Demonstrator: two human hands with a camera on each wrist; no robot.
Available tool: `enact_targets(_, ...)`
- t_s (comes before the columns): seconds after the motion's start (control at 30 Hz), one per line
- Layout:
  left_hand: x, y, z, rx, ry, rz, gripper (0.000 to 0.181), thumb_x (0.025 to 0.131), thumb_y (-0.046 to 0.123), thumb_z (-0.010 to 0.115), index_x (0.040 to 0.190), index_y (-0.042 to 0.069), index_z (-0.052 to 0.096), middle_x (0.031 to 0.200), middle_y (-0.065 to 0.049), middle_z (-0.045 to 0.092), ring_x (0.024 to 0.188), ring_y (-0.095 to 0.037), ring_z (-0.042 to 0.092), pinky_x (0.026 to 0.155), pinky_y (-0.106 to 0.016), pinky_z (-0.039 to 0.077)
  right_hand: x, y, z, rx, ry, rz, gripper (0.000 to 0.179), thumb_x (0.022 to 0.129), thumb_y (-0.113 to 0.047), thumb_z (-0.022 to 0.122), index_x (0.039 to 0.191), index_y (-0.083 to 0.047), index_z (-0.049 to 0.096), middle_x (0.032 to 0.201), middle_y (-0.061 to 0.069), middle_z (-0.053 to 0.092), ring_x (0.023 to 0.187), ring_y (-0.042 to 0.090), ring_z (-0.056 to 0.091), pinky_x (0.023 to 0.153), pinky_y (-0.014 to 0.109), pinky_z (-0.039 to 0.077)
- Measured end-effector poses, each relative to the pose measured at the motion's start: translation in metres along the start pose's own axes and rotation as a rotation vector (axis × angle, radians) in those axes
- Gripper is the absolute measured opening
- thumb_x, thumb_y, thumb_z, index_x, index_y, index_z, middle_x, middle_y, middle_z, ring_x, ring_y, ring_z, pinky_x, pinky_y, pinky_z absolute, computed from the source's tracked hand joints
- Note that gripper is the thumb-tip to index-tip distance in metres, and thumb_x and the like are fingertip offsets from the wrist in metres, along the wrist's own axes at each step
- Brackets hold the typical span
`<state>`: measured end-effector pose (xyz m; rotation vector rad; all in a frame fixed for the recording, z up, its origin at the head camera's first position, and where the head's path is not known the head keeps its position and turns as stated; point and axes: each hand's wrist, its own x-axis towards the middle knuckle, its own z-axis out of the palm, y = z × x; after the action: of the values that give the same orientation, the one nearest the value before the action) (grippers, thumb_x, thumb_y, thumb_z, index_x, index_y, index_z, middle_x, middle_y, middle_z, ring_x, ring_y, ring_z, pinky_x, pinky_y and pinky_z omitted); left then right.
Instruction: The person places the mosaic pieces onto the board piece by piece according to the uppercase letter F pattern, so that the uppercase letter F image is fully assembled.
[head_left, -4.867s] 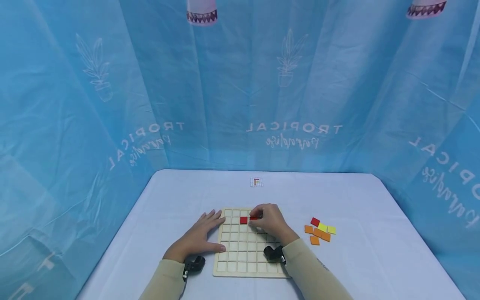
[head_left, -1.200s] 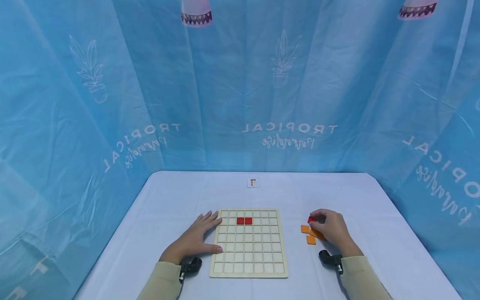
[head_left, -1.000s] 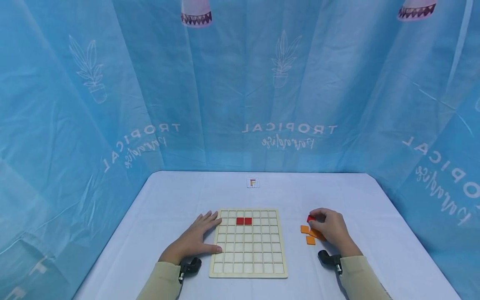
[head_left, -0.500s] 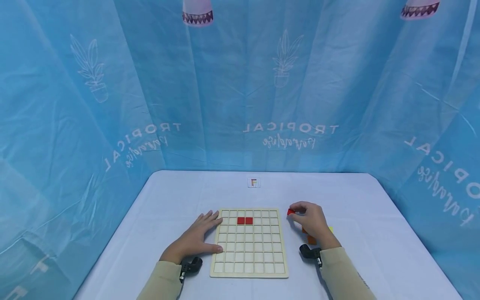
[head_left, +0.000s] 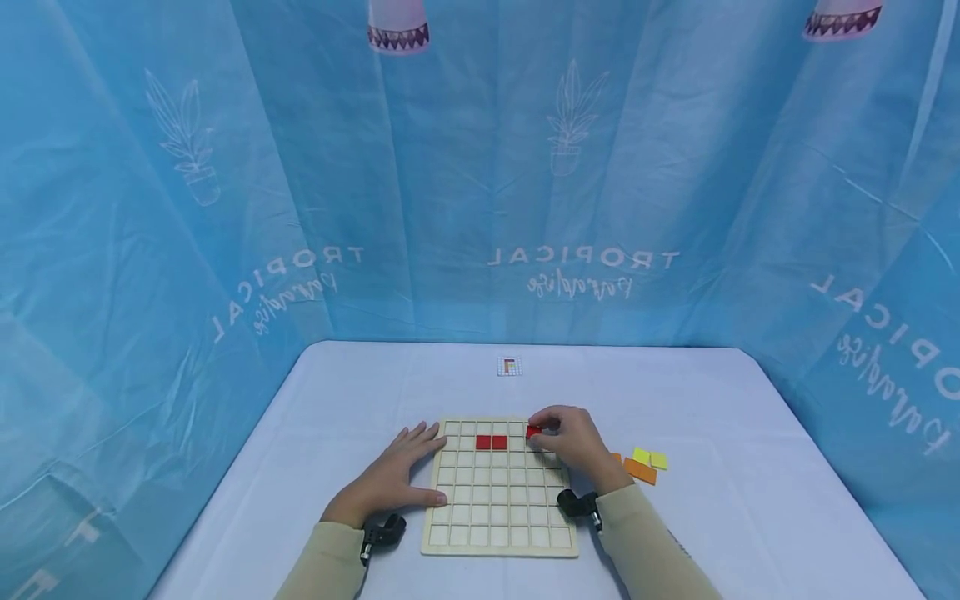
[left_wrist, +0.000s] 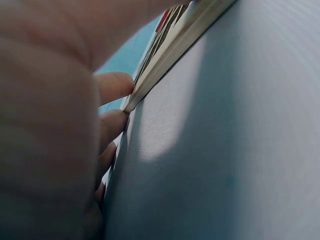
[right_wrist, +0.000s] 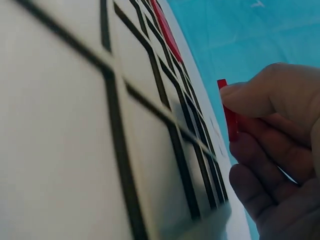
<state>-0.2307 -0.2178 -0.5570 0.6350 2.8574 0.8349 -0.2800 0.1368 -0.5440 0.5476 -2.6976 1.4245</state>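
Observation:
A pale wooden grid board (head_left: 480, 517) lies on the white table. Two red square tiles (head_left: 491, 442) sit side by side in cells of its second row from the top. My right hand (head_left: 573, 442) pinches another red tile (right_wrist: 228, 112) between thumb and fingers, above the upper right part of the board; the right wrist view shows that tile on edge, apart from the grid. On the board's left edge rests my left hand (head_left: 397, 479), its fingers spread and fairly straight. In the left wrist view the thumb and fingertips (left_wrist: 117, 85) touch the board's rim.
To the right of the board lie yellow tiles (head_left: 650, 458) and orange tiles (head_left: 640, 471), partly hidden by the right hand and arm. A small pattern card (head_left: 509, 367) with a coloured figure lies near the far edge. Blue curtains (head_left: 480, 192) surround the table.
After the second red tile was set on the board, my right hand picked up another red tile from the pile and carried it left over the board. My left hand stays put.

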Motion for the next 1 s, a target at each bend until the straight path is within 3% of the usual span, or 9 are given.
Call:
enact_targets(0.33,0.000,0.001,0.001,0.011,0.012,0.008,0.109,0.072,0.077,0.081,0.159,0.020,0.051,0.170,0.000,0.031,0.159,-0.032,0.015,0.124,-0.061,0.014,0.006,-0.009,0.018,-0.043,-0.128,-0.030,0.017,0.092,-0.006,0.082,0.108,-0.012,0.080,0.104,-0.006,0.073,0.093,0.012,0.068,0.087,0.039,0.060)
enact_targets(1.0,0.000,-0.003,0.001,-0.002,0.007,0.022,0.107,0.074,0.074,0.083,0.160,0.020,0.049,0.170,-0.001,0.030,0.159,-0.028,0.015,0.126,-0.055,0.012,0.005,-0.013,0.024,-0.053,-0.123,-0.036,0.018,0.093,-0.007,0.081,0.110,-0.013,0.079,0.106,-0.007,0.072,0.097,0.012,0.067,0.088,0.040,0.059)
